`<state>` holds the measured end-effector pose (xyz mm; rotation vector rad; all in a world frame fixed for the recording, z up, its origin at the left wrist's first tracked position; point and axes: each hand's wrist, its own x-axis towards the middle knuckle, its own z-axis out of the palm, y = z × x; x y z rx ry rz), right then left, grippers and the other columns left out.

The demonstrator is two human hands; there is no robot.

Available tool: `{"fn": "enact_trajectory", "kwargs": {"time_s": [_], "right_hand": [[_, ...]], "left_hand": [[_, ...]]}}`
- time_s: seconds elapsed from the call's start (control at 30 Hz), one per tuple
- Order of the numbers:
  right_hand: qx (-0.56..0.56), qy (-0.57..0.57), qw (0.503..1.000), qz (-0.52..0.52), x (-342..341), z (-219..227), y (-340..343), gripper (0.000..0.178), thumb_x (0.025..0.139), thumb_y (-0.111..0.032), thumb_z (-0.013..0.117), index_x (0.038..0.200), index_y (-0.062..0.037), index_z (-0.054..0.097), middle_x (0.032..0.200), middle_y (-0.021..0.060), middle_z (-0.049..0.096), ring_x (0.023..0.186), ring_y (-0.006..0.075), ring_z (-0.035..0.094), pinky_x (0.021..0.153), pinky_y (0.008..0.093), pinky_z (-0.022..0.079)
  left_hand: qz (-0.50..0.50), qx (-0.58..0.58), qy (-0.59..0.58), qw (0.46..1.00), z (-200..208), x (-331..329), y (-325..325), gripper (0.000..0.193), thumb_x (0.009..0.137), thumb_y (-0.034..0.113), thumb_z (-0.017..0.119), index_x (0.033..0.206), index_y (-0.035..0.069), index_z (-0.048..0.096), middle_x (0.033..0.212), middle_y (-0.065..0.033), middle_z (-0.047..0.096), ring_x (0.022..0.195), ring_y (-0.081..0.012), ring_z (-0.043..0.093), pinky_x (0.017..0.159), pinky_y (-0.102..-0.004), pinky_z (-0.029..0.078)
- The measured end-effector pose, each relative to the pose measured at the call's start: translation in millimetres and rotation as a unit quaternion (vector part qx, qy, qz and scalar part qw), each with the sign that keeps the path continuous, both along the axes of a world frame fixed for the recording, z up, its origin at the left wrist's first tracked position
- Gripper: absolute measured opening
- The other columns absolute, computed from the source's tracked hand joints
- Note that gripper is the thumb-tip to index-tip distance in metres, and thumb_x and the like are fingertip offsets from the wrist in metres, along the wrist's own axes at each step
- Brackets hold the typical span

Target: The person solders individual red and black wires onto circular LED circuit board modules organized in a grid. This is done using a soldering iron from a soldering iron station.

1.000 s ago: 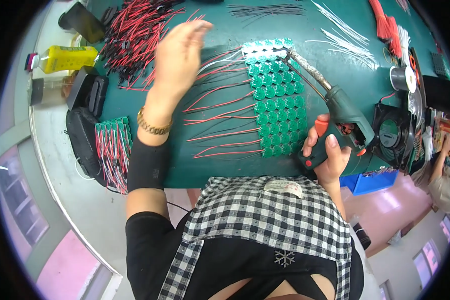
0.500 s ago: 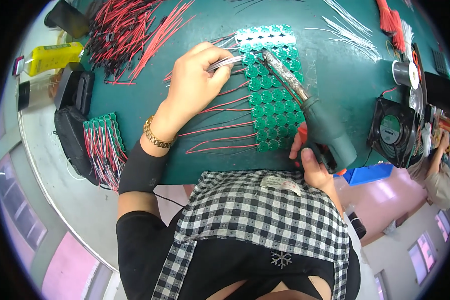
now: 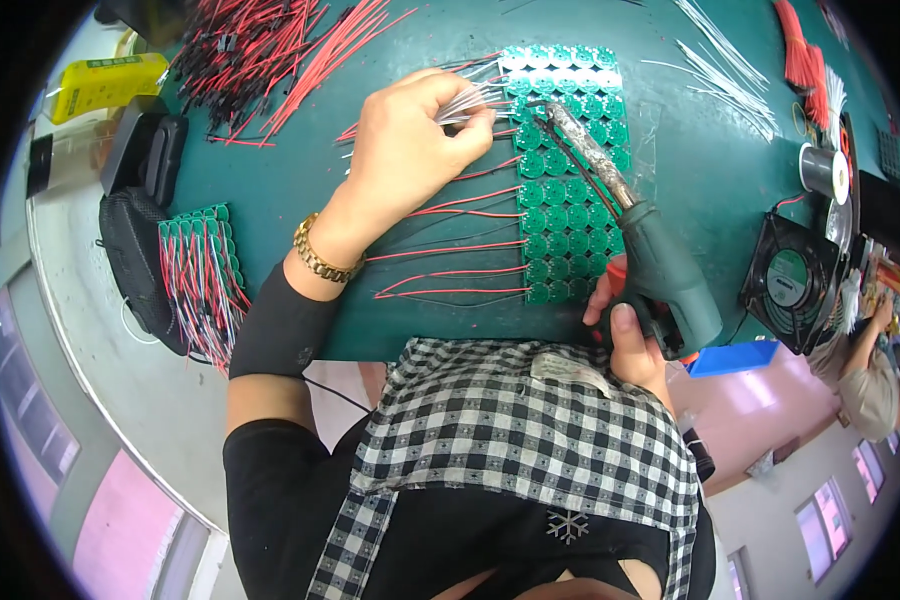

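One green table [image 3: 710, 180] bears a panel of round boards [image 3: 575, 215], just right of the left hand [image 3: 405, 140]; the right hand [image 3: 632, 348] wraps the soldering gun [image 3: 670, 275], whose tip leans close, so a slip might scorch board or finger; thin white wires [image 3: 460, 103] sit pinched between left thumb and forefinger, and a loosened pinch could shift them.

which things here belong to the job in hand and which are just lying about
In the work:
left hand, pinching white wires
right hand, gripping a soldering gun
green circuit boards, near the gun's tip

Apparently just lying about:
yellow bottle
black case
blue tray
black fan (can't tell if running)
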<state>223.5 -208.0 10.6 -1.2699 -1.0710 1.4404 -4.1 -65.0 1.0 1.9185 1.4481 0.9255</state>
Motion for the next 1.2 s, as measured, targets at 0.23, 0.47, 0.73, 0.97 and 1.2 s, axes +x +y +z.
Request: {"fn": "enact_trajectory", "kwargs": {"time_s": [0.23,0.47,0.73,0.97,1.2], "right_hand": [[-0.004,0.017,1.0,-0.012,-1.0,-2.2,0.6,0.025,0.083,-0.012,0.06,0.105,-0.0007,0.055,0.082,0.0066,0.058,0.066,0.0129,0.056,0.06,0.028,0.048],[0.004,-0.027,0.999,0.018,2.0,-3.0,1.6,0.018,0.083,-0.013,0.061,0.097,-0.0018,0.057,0.079,0.0054,0.058,0.066,0.0133,0.057,0.06,0.0283,0.048],[-0.017,0.018,1.0,-0.006,-5.6,-5.2,-1.0,0.033,0.082,-0.025,0.063,0.105,-0.0019,0.056,0.08,0.0053,0.056,0.065,0.014,0.055,0.058,0.0283,0.046],[-0.044,0.011,0.997,-0.062,-2.4,-3.4,-6.4,0.06,0.076,-0.036,0.068,0.119,0.0009,0.048,0.083,0.0097,0.056,0.067,0.0177,0.055,0.058,0.029,0.046],[-0.042,0.028,0.997,-0.055,-2.3,-9.1,-9.5,0.059,0.077,-0.034,0.066,0.12,0.001,0.047,0.084,0.0097,0.056,0.068,0.0176,0.055,0.06,0.0292,0.046]], "left_hand": [[0.007,0.009,0.009,1.0,-2.5,0.4,-0.3,0.015,0.069,0.014,0.07,0.077,0.001,0.065,0.072,-0.0103,0.063,0.062,-0.0211,0.061,0.057,-0.0304,0.048],[0.01,0.024,0.001,1.0,-2.7,1.5,-1.6,0.015,0.069,0.013,0.069,0.076,0.001,0.065,0.072,-0.0102,0.063,0.062,-0.0215,0.061,0.057,-0.0305,0.048],[0.009,0.033,0.009,0.999,-7.9,-1.4,-3.0,0.013,0.067,0.012,0.067,0.074,0.001,0.065,0.07,-0.0104,0.062,0.061,-0.0233,0.06,0.057,-0.0318,0.048],[0.001,0.055,0.027,0.998,-12.5,-2.8,-0.1,0.015,0.068,0.014,0.067,0.075,0.001,0.066,0.072,-0.0112,0.063,0.064,-0.0262,0.061,0.059,-0.0341,0.049],[-0.005,0.039,0.034,0.999,-11.8,-5.6,-1.5,0.014,0.069,0.014,0.067,0.074,0.001,0.065,0.071,-0.0114,0.062,0.064,-0.0264,0.061,0.059,-0.0344,0.049]]}}
